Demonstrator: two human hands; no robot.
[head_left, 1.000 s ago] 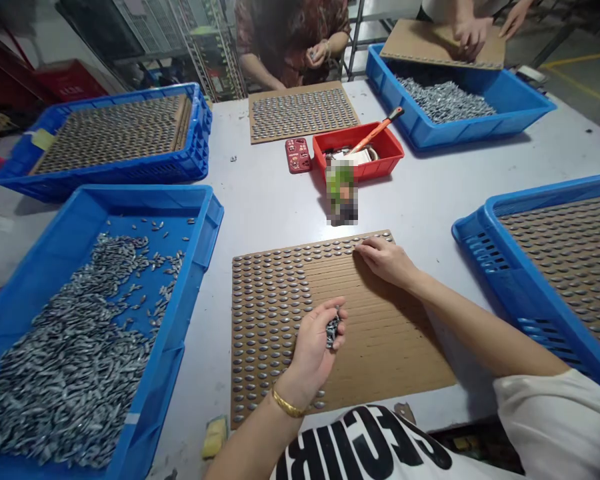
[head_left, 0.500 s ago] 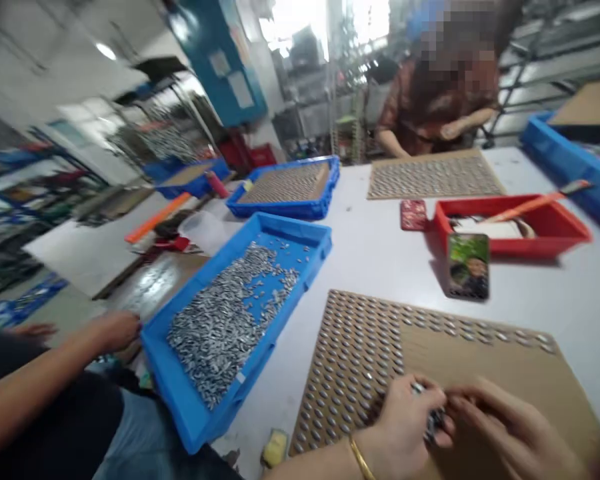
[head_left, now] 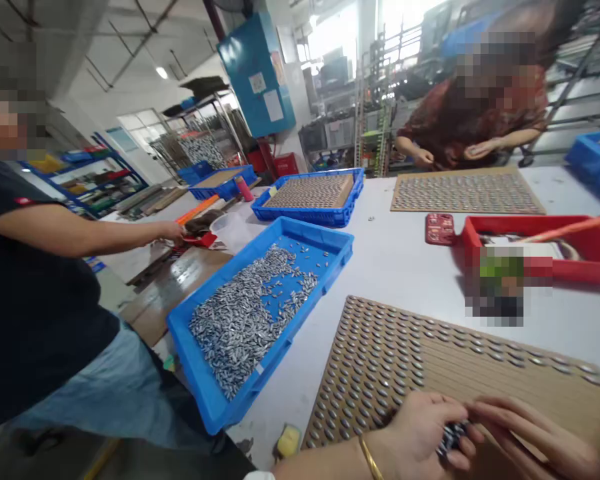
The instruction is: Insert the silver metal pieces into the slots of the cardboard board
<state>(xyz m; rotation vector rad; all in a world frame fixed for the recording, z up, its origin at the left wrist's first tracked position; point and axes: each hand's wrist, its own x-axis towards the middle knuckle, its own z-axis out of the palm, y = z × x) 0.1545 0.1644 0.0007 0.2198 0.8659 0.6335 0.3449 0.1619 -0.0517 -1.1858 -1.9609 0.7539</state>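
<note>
My left hand (head_left: 423, 427), with a gold bangle at the wrist, is closed around a cluster of small spindle-shaped metal pieces (head_left: 451, 439). Fingertips of my right hand (head_left: 537, 433) meet at the left hand's fingers; whether a piece is pinched there is hidden. Both hands are over a brown board (head_left: 475, 370) near the table's front edge. Rows of shiny oval metal pieces (head_left: 375, 360) cover the board's left part and run along its far edge; bare grooved board shows between them and the right hand.
Left of the board, a blue tray (head_left: 343, 248) holds a heap of the metal pieces. A red bin (head_left: 577, 267) and red card (head_left: 439, 229) lie beyond. A co-worker (head_left: 45, 267) stands left, arm outstretched; another person (head_left: 475, 127) sits opposite by a filled board (head_left: 467, 190).
The view has swung left, bringing more of the standing co-worker into sight. That person's hand has moved from beside the blue tray to the red item farther back. My hands stay together over the board.
</note>
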